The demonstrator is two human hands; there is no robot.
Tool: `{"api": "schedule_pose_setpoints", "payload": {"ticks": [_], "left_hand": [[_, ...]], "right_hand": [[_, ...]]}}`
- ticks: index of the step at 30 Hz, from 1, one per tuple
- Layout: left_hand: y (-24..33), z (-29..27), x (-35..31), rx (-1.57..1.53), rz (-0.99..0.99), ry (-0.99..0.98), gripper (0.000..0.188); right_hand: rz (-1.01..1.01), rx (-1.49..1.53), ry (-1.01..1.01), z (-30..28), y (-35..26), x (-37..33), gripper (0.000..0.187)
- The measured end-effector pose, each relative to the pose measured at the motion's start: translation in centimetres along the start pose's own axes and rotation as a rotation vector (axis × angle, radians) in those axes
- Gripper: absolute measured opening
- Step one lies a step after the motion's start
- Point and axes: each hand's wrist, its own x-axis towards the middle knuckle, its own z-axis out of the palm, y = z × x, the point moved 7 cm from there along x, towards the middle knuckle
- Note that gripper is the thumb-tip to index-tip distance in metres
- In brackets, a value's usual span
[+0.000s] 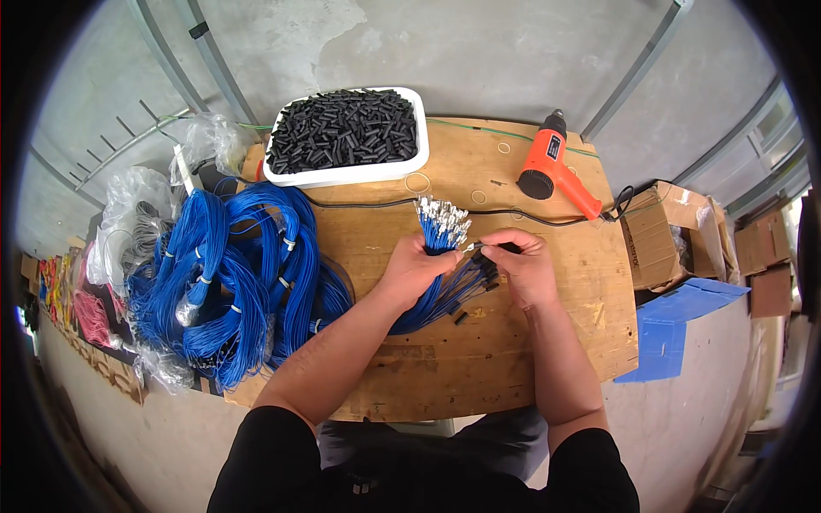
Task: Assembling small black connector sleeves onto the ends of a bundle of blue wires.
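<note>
My left hand (412, 269) is wrapped round a bundle of blue wires (434, 240) near its upper end. Silvery, whitish terminals (445, 218) fan out above the fist. Just to the right, my right hand (523, 267) pinches a short black sleeve (510, 248) between thumb and fingers, close to a single terminal by the left thumb. Whether that terminal is inside the sleeve, I cannot tell. Below and between the hands, several blue wires end in black sleeves (486, 275). One black sleeve (461, 317) lies lower, near the wires.
A white tub (359, 178) heaped with black sleeves stands at the back of the wooden table (479, 368). An orange heat gun (552, 167) lies back right, its black cord (359, 205) crossing the table. Tied blue wire coils (231, 282) cover the left. Cardboard boxes (654, 235) stand right.
</note>
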Motion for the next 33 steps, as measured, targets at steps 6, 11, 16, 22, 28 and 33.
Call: {"api": "schedule_pose_setpoints", "payload": {"ticks": [6, 11, 16, 22, 28, 33], "left_hand": [[0.1, 0.1, -0.1, 0.027, 0.002, -0.042, 0.009], [-0.3, -0.1, 0.1, 0.02, 0.021, -0.057, 0.012], [-0.2, 0.0, 0.1, 0.04, 0.009, -0.051, 0.013], [-0.3, 0.1, 0.1, 0.063, 0.005, -0.078, 0.013], [-0.5, 0.0, 0.2, 0.043, 0.017, -0.085, 0.013], [-0.6, -0.1, 0.2, 0.071, 0.004, -0.075, 0.014]], "right_hand": [[-0.004, -0.036, -0.007, -0.2, 0.1, 0.0, 0.015], [-0.004, -0.084, -0.009, -0.2, 0.2, 0.1, 0.016], [0.008, -0.112, -0.008, -0.4, 0.3, 0.1, 0.016], [-0.005, -0.077, -0.039, -0.4, 0.3, 0.2, 0.015], [-0.006, 0.001, -0.026, -1.1, 0.3, 0.6, 0.017], [0.253, 0.312, -0.099, -1.0, 1.6, 0.6, 0.023]]}}
